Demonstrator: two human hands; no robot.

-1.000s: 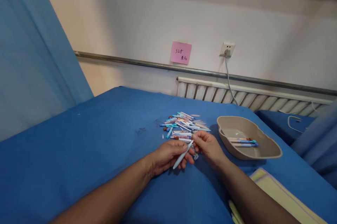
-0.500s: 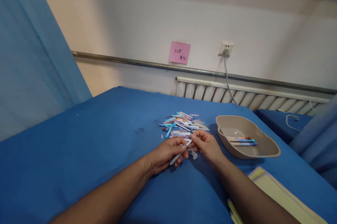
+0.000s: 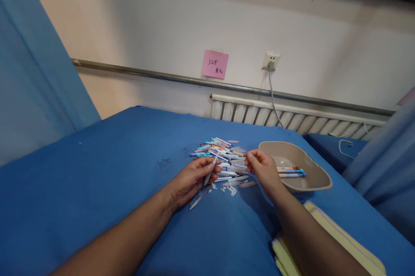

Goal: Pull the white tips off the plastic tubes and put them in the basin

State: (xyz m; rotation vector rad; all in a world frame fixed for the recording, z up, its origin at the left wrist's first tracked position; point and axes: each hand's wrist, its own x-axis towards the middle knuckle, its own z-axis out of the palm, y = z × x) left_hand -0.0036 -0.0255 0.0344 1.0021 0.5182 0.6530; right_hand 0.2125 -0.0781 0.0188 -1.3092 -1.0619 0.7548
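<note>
My left hand (image 3: 193, 181) is closed around a slim, pale grey pen (image 3: 207, 177), held tilted with its narrow end up. To the right of it, my right hand (image 3: 263, 169) has its thumb and fingers pinched together; whatever they may hold is too small to make out. Behind and between the hands lies a loose pile of pens and pen parts (image 3: 223, 151) in white, blue and orange. Several small white plastic pieces (image 3: 232, 190) are scattered in front of the pile. Clear pen barrels (image 3: 198, 198) rest on the blue sheet just below my left hand.
A beige basin (image 3: 317, 184) stands to the right, partly behind my right hand, with several finished-looking pens (image 3: 292, 173) inside. A folded yellow cloth (image 3: 343, 233) lies at the front right. The blue-covered table (image 3: 113, 172) meets a wall with a radiator (image 3: 240, 112).
My hands have parted: the right has moved away from the pen, and the left keeps it, now more upright. More of the pile and small white pieces show between them. The view has shifted slightly.
</note>
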